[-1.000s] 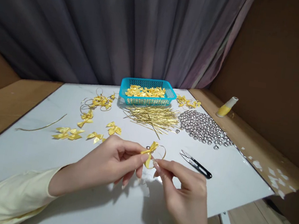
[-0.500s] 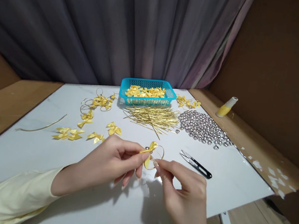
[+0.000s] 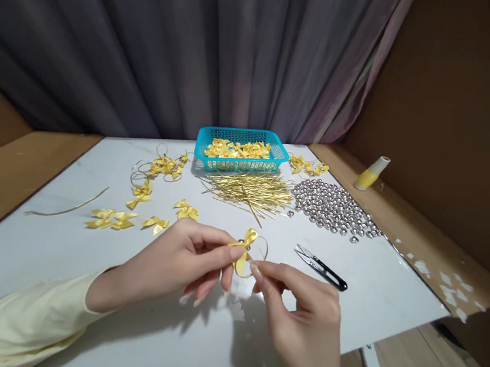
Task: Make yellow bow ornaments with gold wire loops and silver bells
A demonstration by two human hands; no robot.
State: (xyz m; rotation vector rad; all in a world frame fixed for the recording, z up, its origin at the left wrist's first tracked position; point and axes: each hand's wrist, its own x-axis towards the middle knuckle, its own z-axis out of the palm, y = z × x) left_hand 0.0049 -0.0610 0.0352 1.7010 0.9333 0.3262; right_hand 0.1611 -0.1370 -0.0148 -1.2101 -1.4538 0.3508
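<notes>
A small yellow ribbon bow (image 3: 247, 242) with a thin gold wire loop (image 3: 264, 249) and a tiny silver bead at its knot is held above the white table (image 3: 40, 253). My left hand (image 3: 182, 262) pinches the bow between thumb and forefinger, the other fingers curled below. Just right of it, my right hand (image 3: 299, 321) pinches the end of the gold wire at its fingertips. Both hands hover near the table's front middle.
A teal basket (image 3: 242, 150) of yellow bows stands at the back. In front lie a heap of gold wires (image 3: 250, 190), silver bells (image 3: 335, 209), black thread snips (image 3: 321, 267), loose bows (image 3: 111, 217) and finished looped bows (image 3: 162, 167). A yellow thread spool (image 3: 371, 175) stands right.
The bow has turned slightly in my fingers and my left hand's lower fingers have uncurled a little. The right hand stays pinched at the wire.
</notes>
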